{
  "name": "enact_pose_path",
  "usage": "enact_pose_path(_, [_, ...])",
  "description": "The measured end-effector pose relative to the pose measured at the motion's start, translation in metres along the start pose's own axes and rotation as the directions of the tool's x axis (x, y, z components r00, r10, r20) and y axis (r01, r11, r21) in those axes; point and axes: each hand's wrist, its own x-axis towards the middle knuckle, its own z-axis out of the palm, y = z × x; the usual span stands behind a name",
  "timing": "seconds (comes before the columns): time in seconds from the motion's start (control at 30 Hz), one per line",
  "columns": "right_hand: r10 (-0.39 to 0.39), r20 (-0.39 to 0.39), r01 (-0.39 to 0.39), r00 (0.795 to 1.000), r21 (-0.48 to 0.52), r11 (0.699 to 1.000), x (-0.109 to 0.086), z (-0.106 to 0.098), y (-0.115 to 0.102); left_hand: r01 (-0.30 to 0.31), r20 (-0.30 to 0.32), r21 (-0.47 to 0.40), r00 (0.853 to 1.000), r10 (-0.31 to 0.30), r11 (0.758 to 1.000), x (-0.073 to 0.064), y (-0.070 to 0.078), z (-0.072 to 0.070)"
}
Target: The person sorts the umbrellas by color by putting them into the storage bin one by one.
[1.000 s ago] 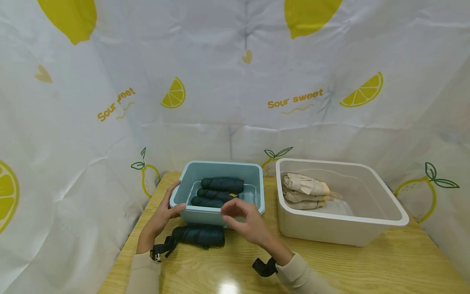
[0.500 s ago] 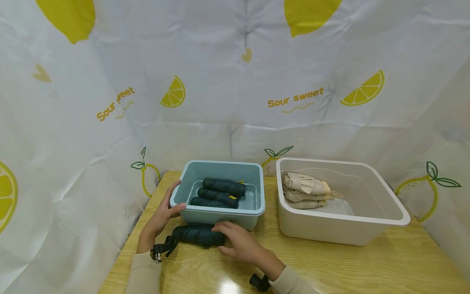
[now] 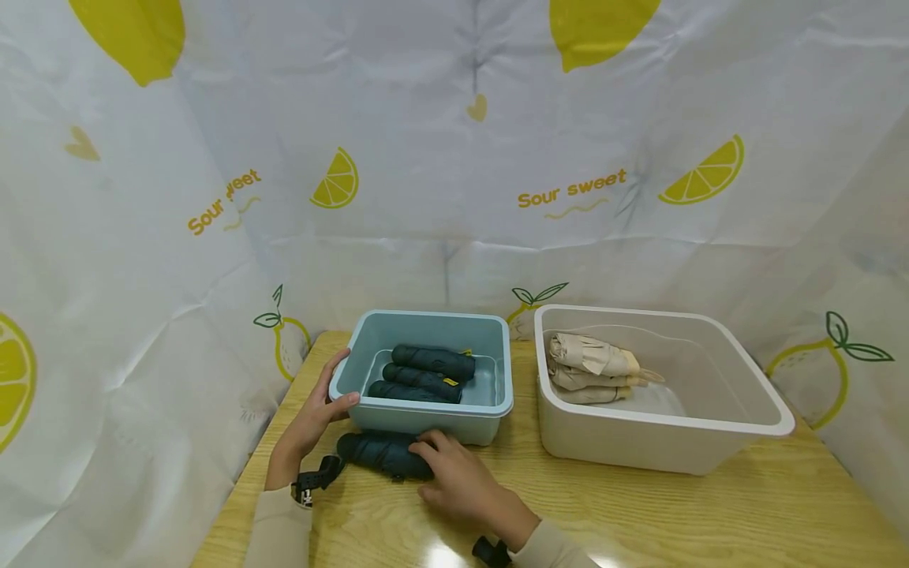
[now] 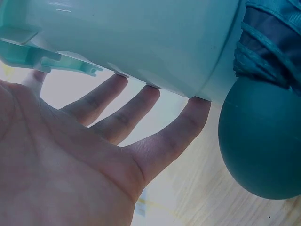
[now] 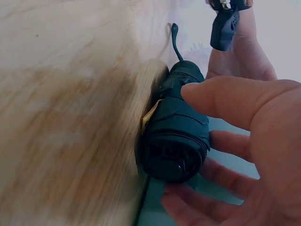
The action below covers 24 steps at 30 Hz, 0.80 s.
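Observation:
A dark green folded umbrella [image 3: 376, 454] lies on the table in front of a light blue bin [image 3: 426, 424]. My right hand [image 3: 461, 480] grips the umbrella's right end, thumb on one side and fingers on the other in the right wrist view. My left hand [image 3: 312, 416] holds the bin's front left corner, its thumb on the front rim and fingertips against the side wall. The umbrella's smooth rounded end [image 4: 258, 139] shows in the left wrist view, beside the bin. Inside the bin lie three similar dark umbrellas [image 3: 433, 361] in a row.
To the right stands a larger off-white bin [image 3: 639, 442] with several beige folded umbrellas [image 3: 592, 356] stacked at its left end. Behind both bins hangs a white lemon-print curtain [image 3: 440, 197]. The wooden table [image 3: 604, 505] extends in front of them.
My right hand has come down from above the blue bin's front rim to the umbrella on the table and taken hold of it. The umbrella has shifted slightly. My left hand has stayed put.

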Motion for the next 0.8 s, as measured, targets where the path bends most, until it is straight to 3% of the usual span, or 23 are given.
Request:
enact_pose_path(0.33, [0.060,0.023,-0.060,0.998,-0.003,0.998,0.004,0.007,-0.004,0.004,-0.003,0.000,1.000,-0.004,1.000,0.001,-0.002,-0.002])
enact_pose_path(0.8, [0.059,-0.048,-0.058,0.997,0.013,0.998,0.008,0.017,0.001,0.008,0.000,0.007,1.000,-0.008,1.000,0.001,-0.002,0.000])
